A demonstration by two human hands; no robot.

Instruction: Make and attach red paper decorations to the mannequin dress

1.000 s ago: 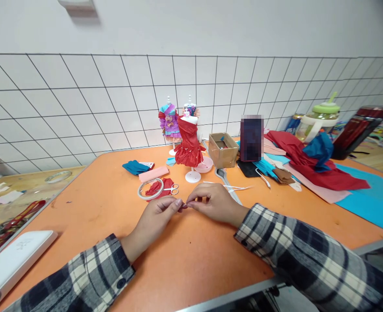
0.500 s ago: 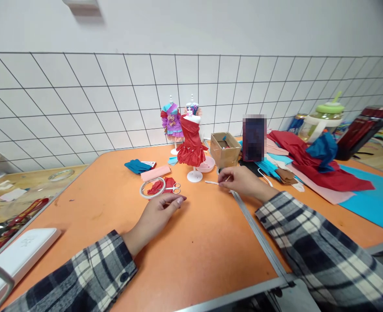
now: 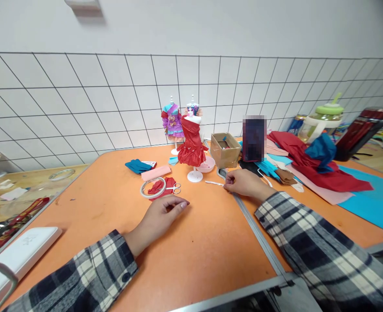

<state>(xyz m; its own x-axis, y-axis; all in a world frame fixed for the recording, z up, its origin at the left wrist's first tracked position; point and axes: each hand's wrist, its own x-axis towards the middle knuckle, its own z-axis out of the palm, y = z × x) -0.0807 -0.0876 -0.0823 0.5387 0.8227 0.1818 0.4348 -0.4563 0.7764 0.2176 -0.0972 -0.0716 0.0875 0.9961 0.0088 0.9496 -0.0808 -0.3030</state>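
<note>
My left hand [image 3: 164, 212] rests on the orange table [image 3: 191, 251], its fingers curled loosely, thumb and fingertips together on something I cannot make out. My right hand [image 3: 243, 183] reaches forward to a thin white strip [image 3: 214, 183] on the table and pinches its end. Just beyond stands a small mannequin in a red dress [image 3: 191, 145] on a white stand. A tape roll [image 3: 152, 188], red fabric scraps [image 3: 160, 186] and small scissors [image 3: 174, 188] lie ahead of the left hand.
A second doll in a purple dress [image 3: 172, 123], a small cardboard box [image 3: 224, 150], a pink dish [image 3: 207, 164], a dark phone [image 3: 253, 138], red and blue fabric sheets [image 3: 321, 173], a green-lidded jug [image 3: 321, 121] and a white case [image 3: 18, 255] surround the work area.
My hands were together at the table's middle, pinching something small. The right hand moved away forward to the white strip; the left stayed and settled on the table.
</note>
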